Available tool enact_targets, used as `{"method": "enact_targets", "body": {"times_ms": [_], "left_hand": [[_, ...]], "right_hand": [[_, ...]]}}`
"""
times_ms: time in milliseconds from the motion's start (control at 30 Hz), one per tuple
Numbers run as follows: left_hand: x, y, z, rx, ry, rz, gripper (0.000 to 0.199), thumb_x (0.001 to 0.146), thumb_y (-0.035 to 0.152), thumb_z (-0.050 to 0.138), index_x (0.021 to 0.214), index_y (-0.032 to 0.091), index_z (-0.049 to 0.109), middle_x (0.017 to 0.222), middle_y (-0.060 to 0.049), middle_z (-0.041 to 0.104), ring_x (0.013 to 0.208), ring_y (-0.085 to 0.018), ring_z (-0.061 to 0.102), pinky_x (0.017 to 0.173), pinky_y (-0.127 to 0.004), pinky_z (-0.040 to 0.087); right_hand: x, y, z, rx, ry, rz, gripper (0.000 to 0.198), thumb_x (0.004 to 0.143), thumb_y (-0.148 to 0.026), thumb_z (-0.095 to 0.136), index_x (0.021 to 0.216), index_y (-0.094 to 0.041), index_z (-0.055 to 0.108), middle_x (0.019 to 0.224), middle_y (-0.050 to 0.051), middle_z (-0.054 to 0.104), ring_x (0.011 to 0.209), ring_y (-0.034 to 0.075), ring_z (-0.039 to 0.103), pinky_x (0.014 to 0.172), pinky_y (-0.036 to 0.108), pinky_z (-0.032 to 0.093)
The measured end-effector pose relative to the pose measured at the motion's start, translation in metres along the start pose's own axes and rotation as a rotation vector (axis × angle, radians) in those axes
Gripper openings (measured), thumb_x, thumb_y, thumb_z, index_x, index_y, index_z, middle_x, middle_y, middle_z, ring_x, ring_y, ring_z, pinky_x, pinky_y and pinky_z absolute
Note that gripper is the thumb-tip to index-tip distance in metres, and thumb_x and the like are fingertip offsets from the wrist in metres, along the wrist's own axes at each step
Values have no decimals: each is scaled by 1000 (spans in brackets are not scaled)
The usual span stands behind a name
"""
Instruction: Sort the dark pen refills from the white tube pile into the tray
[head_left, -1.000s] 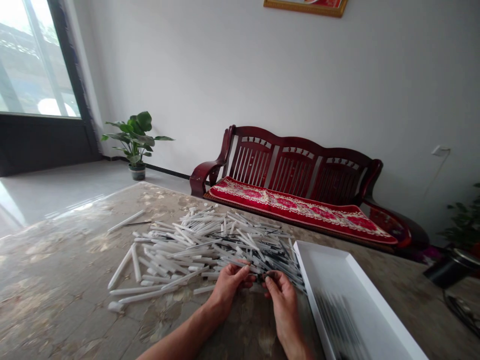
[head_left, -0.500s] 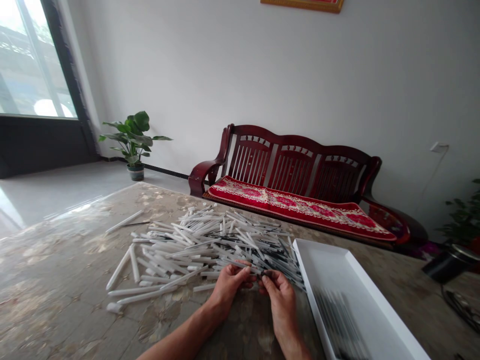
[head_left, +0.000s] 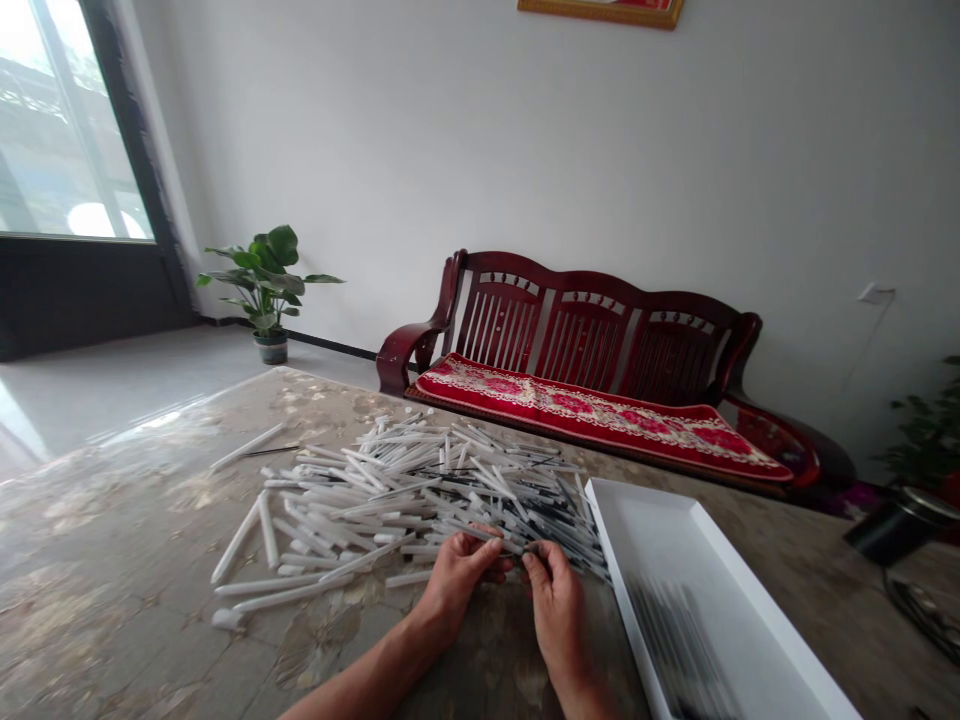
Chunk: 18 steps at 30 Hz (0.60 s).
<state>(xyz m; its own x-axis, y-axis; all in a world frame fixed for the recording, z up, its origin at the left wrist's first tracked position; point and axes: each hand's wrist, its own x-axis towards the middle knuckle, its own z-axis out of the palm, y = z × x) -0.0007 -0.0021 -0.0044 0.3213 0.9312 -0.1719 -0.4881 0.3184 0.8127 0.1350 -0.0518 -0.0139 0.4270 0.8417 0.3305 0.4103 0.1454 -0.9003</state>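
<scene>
My left hand (head_left: 459,578) is closed in a pinch around a slim, pale pen-like tube (head_left: 513,546). Its right end reaches my right hand (head_left: 556,600), whose thumb and fingertips are pinched on a small dark part there. The two hands sit close together over the near edge of a loose pile of white and grey pen-like tubes (head_left: 352,500). Darker thin sticks (head_left: 559,520) lie in the pile's right side, just beyond my right hand. Fingers hide much of the held tube, so how its parts join is unclear.
A shallow white tray (head_left: 727,590) stands right of my hands, with a row of thin dark sticks (head_left: 679,640) inside. The patterned table (head_left: 150,560) carries everything. A black cylinder (head_left: 900,525) and cable are at far right. A red wooden bench (head_left: 585,330) stands behind.
My right hand has shifted slightly and its fingers sit a little differently at the tube's end. The left hand keeps its grip; pile and tray are unchanged.
</scene>
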Motion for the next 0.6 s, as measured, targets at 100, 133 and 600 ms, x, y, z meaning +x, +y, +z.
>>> {"method": "enact_targets", "body": {"times_ms": [100, 133, 600], "left_hand": [[0, -3, 0, 35, -34, 26, 45, 54, 45, 90, 77, 13, 68, 60, -2, 72, 57, -16, 68, 55, -24, 51], [0, -4, -1, 43, -42, 28, 44, 55, 45, 89, 76, 13, 68, 59, -2, 72, 57, -16, 67, 55, -24, 51], [2, -4, 0, 77, -77, 7, 44, 54, 47, 89, 73, 13, 68, 58, -2, 71, 55, -16, 66, 53, -23, 49]], "right_hand": [[-2, -2, -2, -149, -18, -87, 37, 92, -51, 44, 73, -24, 60, 66, 1, 66, 60, 17, 60, 57, 26, 46], [-2, -2, -3, -176, -24, -88, 39, 93, -52, 41, 71, -24, 58, 62, 1, 64, 57, 17, 58, 55, 26, 44], [1, -1, -8, -224, -82, -99, 39, 95, -49, 39, 68, -25, 55, 59, 0, 61, 55, 17, 57, 55, 25, 43]]}}
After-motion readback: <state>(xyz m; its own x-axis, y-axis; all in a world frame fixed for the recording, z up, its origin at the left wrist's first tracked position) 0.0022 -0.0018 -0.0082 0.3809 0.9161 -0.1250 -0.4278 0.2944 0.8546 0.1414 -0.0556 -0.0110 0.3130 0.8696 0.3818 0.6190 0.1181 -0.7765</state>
